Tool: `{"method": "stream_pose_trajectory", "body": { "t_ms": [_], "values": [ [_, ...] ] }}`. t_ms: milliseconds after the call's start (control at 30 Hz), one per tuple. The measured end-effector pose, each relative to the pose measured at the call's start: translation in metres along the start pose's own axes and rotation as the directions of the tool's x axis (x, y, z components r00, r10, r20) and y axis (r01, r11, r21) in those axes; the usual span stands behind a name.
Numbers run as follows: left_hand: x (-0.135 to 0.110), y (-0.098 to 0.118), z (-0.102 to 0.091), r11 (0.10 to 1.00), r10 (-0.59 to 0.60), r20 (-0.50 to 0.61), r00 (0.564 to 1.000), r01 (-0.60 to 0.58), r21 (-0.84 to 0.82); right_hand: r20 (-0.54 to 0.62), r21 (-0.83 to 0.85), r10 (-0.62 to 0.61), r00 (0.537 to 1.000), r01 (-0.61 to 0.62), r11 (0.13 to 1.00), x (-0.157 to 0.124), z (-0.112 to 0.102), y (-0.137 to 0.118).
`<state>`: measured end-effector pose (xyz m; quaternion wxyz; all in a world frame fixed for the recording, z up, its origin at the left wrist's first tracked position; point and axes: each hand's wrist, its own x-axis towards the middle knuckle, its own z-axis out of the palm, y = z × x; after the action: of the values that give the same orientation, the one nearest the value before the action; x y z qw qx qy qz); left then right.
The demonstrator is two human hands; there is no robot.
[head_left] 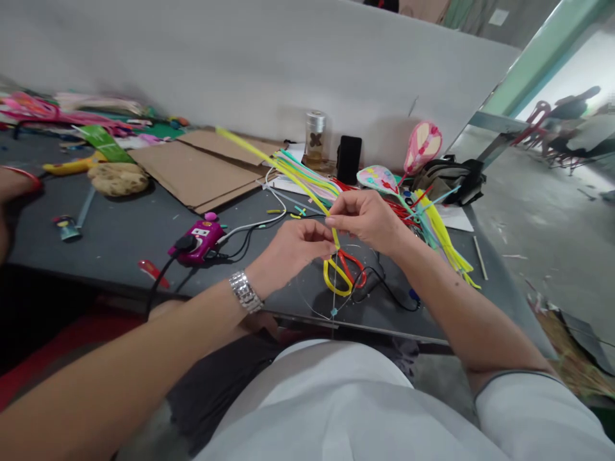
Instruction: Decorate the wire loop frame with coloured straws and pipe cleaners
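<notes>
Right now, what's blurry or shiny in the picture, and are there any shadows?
Head view: the red chair far off at right is blurry, while the hands and yellow strip look clearer; head view: the silver watch glints; head view: a soft shadow darkens the pale wall beside the black phone.

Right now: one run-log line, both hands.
right hand: pinching yellow strip | left hand: at its lower end | beneath hands: red-and-yellow looped handles | leftward: purple socket block

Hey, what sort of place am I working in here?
Probably a craft workshop: you're holding a yellow strip, with scissors and bundles of colored strips on the table.
</notes>
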<state>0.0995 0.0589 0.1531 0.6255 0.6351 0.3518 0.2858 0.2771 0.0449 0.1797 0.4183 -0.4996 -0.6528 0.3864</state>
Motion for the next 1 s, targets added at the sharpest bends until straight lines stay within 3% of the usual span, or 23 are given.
{"method": "stream_pose_trajectory", "body": {
  "t_ms": [167,367,567,733,1000],
  "values": [
    [-0.002,-0.002,-0.002,0.994,-0.071,0.01,0.997,0.07,0.081,-0.031,0.032,-0.012,0.999,0.013,0.999,-0.001,0.002,0.003],
    [-0.007,0.007,0.002,0.982,-0.057,-0.012,0.998,0.058,0.182,-0.049,-0.003,-0.019,0.999,0.019,1.0,-0.005,0.003,0.005],
    [-0.004,0.005,0.005,0.985,-0.036,0.008,0.999,0.034,0.168,0.027,-0.074,0.047,0.999,-0.045,0.996,-0.012,-0.004,0.002],
    [-0.004,0.006,0.006,0.985,-0.007,0.034,0.999,0.001,0.175,0.046,-0.049,0.025,0.999,-0.023,0.999,-0.013,-0.005,0.002],
    [-0.001,0.009,0.008,0.991,-0.002,0.062,0.998,-0.007,0.134,-0.072,-0.098,-0.036,0.997,0.029,0.995,-0.021,0.004,-0.004]
  ]
}}
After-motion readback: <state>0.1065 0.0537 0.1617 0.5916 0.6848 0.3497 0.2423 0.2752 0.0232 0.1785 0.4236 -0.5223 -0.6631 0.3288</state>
